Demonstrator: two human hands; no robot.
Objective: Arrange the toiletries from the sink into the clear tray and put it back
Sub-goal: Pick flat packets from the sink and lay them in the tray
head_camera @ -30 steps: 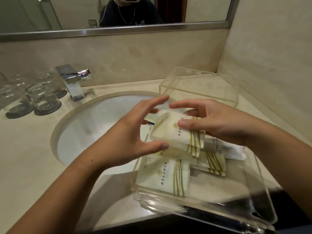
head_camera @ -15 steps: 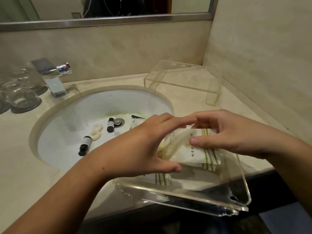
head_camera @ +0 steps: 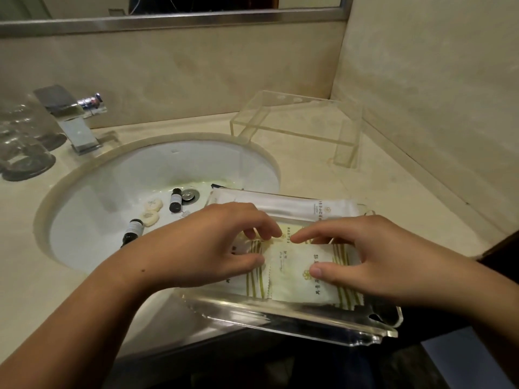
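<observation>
The clear tray point(head_camera: 295, 318) rests on the counter's front edge, partly over the sink point(head_camera: 118, 175). Inside it lie several cream packets with green stripes point(head_camera: 292, 273) and a long white sachet point(head_camera: 283, 206) along the far side. My left hand point(head_camera: 213, 245) pinches the left striped packet between thumb and fingers. My right hand point(head_camera: 373, 259) presses its thumb and fingers on the top cream packet. In the sink basin lie two small dark bottles point(head_camera: 176, 199) point(head_camera: 132, 231) and two pale soaps point(head_camera: 153, 204) near the drain point(head_camera: 188, 194).
A clear acrylic stand point(head_camera: 297, 124) sits on the counter at the back right, near the wall corner. The chrome faucet point(head_camera: 74, 119) stands back left, with upturned glasses point(head_camera: 22, 147) beside it. A mirror runs along the top.
Both hands have lowered the cream packet down flat onto the other packets in the tray. The camera tilted down, so the sink's bottles and soaps came into view.
</observation>
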